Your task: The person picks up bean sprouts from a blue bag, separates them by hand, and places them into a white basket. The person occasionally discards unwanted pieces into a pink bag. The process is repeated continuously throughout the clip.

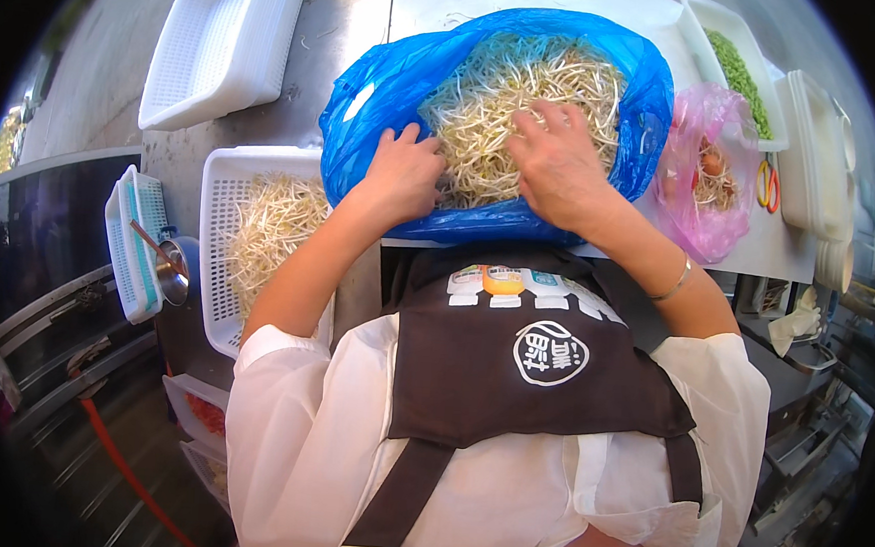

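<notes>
A large blue plastic bag (397, 75) lies wide open in front of me, full of bean sprouts (483, 133). My left hand (406, 170) rests at the bag's left inner side, its fingers bent over the edge of the sprouts. Spread across the top of the heap is my right hand (557, 157), with its fingertips among the sprouts; whether it grips any is hidden. To the left, partly behind my left forearm, a white perforated plastic basket (217, 260) holds more bean sprouts (279, 226).
Nested white baskets (219, 42) stand at the upper left. A pink plastic bag (683, 191) with scraps sits right of the blue bag, near scissors (768, 186) with coloured handles. Beyond are a tray of chopped green vegetable (739, 77) and stacked pale containers (805, 153). A metal pot (175, 269) is far left.
</notes>
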### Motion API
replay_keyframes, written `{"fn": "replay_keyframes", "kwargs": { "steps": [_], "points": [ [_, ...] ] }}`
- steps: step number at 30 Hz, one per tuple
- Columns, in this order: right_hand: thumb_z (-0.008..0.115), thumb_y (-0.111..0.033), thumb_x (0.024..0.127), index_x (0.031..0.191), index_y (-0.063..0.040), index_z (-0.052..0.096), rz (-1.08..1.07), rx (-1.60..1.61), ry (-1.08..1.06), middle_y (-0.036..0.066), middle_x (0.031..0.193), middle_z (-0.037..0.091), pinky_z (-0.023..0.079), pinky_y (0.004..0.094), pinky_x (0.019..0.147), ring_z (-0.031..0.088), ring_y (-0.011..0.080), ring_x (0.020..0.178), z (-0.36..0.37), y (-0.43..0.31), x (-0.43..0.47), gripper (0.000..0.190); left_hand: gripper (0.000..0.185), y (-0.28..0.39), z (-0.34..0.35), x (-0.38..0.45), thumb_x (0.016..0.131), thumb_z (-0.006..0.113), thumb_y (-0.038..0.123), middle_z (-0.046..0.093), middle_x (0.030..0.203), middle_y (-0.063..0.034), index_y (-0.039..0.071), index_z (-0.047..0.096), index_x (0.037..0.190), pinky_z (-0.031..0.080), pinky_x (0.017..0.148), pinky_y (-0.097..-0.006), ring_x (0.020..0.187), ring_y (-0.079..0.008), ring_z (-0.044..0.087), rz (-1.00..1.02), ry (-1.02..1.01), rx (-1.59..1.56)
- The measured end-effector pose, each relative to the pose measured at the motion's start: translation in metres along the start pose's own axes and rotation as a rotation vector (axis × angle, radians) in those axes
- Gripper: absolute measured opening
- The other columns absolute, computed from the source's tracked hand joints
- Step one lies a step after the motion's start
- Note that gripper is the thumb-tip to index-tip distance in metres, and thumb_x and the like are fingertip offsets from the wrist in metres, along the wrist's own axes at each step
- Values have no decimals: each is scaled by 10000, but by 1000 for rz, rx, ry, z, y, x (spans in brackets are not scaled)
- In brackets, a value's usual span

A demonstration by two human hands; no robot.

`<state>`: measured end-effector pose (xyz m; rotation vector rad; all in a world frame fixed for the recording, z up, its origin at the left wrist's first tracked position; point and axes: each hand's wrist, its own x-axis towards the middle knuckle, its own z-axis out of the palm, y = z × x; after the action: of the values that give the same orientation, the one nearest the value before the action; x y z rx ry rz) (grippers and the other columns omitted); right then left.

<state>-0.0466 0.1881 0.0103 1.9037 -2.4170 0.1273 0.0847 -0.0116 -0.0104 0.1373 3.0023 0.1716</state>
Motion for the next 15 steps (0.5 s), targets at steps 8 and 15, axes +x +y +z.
{"fn": "replay_keyframes", "kwargs": {
  "steps": [8,15],
  "points": [
    [591,-268,843,1127,-139,696,-297,-391,-423,118,1223,573,154,728,1055,380,418,1282,49,-78,68,329,168,-6,43,-36,723,592,152,707,825,-159,76,738,754,464,833,-384,830,-314,668,-72,-520,189],
    [624,-262,843,1170,-151,690,30,-444,-610,103,1316,476,189,773,1003,341,476,1284,13,-38,62,352,136,-20,67,-43,732,597,117,691,747,-166,67,706,668,500,709,-424,724,-319,677,-114,-377,21]
  ]
}}
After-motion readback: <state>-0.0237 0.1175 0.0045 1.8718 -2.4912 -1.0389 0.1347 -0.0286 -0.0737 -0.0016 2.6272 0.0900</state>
